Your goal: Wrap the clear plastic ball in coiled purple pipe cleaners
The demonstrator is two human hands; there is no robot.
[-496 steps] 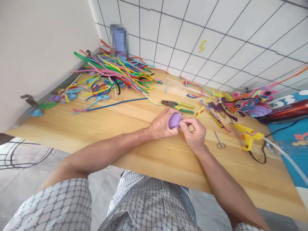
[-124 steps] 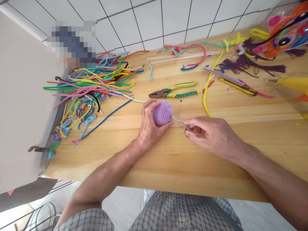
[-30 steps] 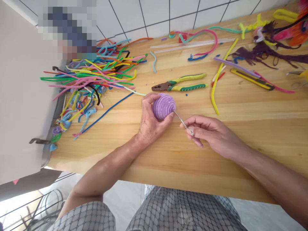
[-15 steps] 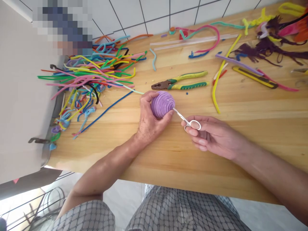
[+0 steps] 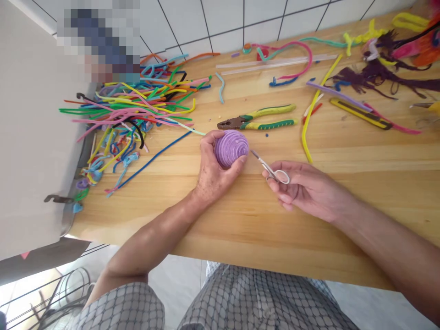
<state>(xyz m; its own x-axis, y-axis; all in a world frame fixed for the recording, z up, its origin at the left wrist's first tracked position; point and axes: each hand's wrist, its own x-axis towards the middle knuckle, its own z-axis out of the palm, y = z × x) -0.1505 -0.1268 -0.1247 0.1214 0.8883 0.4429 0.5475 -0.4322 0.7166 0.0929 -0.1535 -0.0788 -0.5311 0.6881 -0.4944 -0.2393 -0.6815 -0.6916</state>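
Note:
A purple ball of coiled fuzzy stems [image 5: 231, 148] is held in my left hand [image 5: 215, 172], with the thumb across its lower right side and the fingers over its left and top. The spiral centre of the ball faces right. Small silver scissors [image 5: 271, 170] are in my right hand [image 5: 299, 185], fingers closed around the handle loops. Their tips point up and left, a short gap away from the ball. The pliers [image 5: 257, 118] with yellow-green handles lie just above the ball.
A big pile of coloured fuzzy stems [image 5: 137, 105] covers the table's left part, beside a grey-white panel [image 5: 30, 137]. At right lie a yellow stem [image 5: 311, 114], a yellow-black cutter [image 5: 360, 113] and dark purple yarn [image 5: 367, 75]. White tiles [image 5: 227, 18] stand behind.
The scissors in my right hand have moved back to the right, off the ball they were touching. My left hand still holds the ball, which is turned slightly.

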